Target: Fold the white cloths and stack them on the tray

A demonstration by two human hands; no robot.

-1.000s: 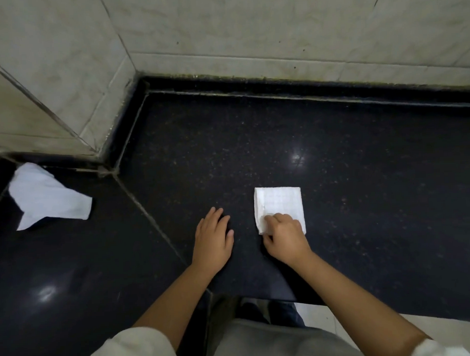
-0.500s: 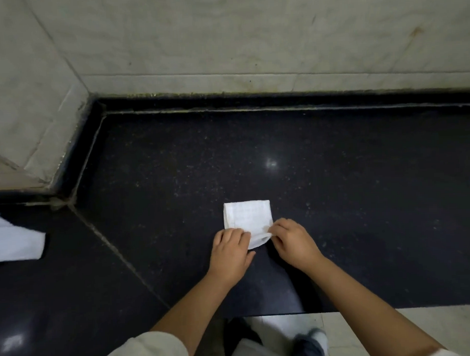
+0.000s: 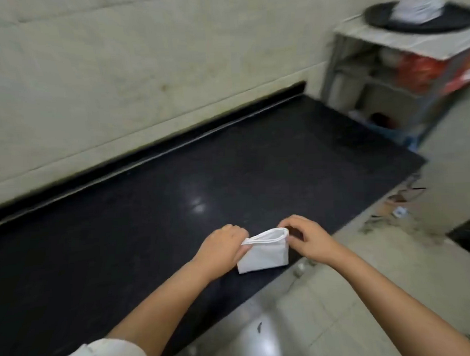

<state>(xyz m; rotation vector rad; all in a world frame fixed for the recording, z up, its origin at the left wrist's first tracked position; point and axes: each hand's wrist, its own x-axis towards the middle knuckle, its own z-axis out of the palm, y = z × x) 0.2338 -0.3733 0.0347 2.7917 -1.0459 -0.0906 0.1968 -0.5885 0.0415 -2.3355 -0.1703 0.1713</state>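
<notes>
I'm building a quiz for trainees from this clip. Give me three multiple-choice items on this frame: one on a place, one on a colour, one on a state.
1. Where is the tray?
A. on the shelf unit at far right
B. on the floor
C. on the counter by the hands

2. What colour is the counter?
A. white
B. black
C. red

3. How is the cloth held?
A. by both hands
B. by the left hand only
C. by neither hand

Key: 1 A, the tray sits on the shelf unit. 2 B, the counter is glossy black. 3 A, the left hand and right hand pinch the cloth at its upper corners.
</notes>
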